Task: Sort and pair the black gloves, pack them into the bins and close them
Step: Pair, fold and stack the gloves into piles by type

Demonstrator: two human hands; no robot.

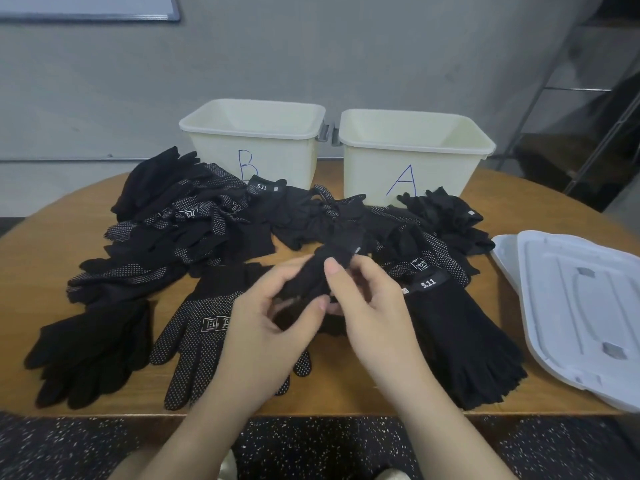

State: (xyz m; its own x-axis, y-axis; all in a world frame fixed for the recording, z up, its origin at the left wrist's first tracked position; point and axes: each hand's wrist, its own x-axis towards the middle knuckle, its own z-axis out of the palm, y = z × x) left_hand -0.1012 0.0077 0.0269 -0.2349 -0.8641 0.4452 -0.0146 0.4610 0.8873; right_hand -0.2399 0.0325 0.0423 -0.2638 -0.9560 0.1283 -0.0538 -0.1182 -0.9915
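Both hands, left (273, 317) and right (363, 299), pinch one black glove (332, 261) lifted between them above the table (346, 396).

Matt knit gloves (221, 337) (some rubber-dotted), smooth plastic bins (252, 140), wooden table (554, 216).
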